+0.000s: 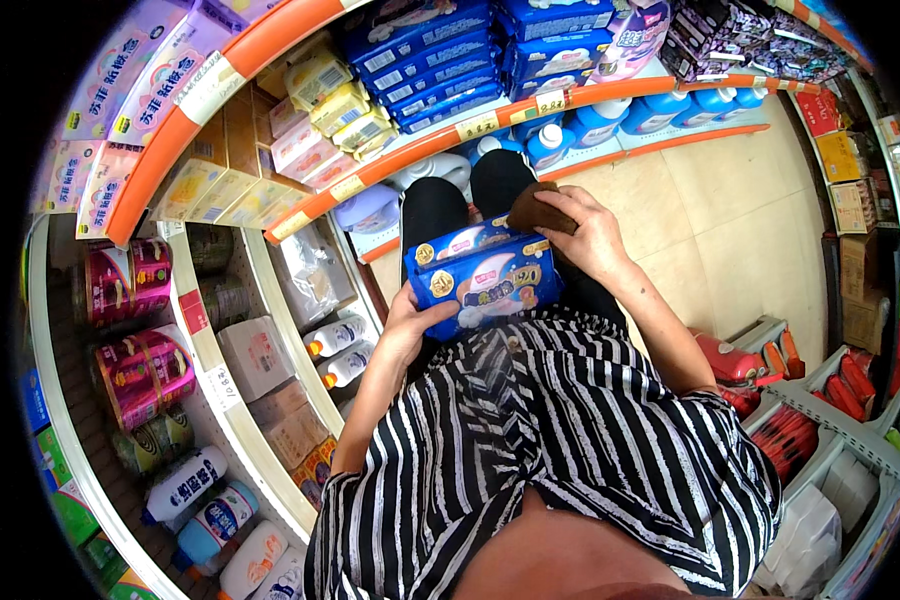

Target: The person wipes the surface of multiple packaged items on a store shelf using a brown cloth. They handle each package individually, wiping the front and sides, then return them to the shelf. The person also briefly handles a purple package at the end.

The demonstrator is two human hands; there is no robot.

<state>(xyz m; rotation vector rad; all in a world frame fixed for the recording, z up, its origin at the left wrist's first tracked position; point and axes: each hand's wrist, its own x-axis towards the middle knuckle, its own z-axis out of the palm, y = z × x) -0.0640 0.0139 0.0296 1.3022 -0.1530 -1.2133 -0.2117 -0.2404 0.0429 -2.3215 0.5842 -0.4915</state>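
Two blue plastic packs (487,289) with printed writing rest on my lap, one overlapping the other. My left hand (412,319) grips them at their left end, thumb on the front pack. In my right hand (589,229) is a bunched brown cloth (538,209), held at the far right corner of the packs. The cloth touches or nearly touches the rear pack; I cannot tell which. Beneath the packs are my knees in black trousers (433,202), close to the lower shelf.
Ahead, an orange-edged shelf (607,97) carries stacked blue packs (427,67) and yellow packs (337,101). Blue bottles (551,144) stand below it. Shelving on the left holds pink-wrapped rolls (144,375) and bottles (217,521). Grey crates (847,427) stand at right, on a tiled floor (720,202).
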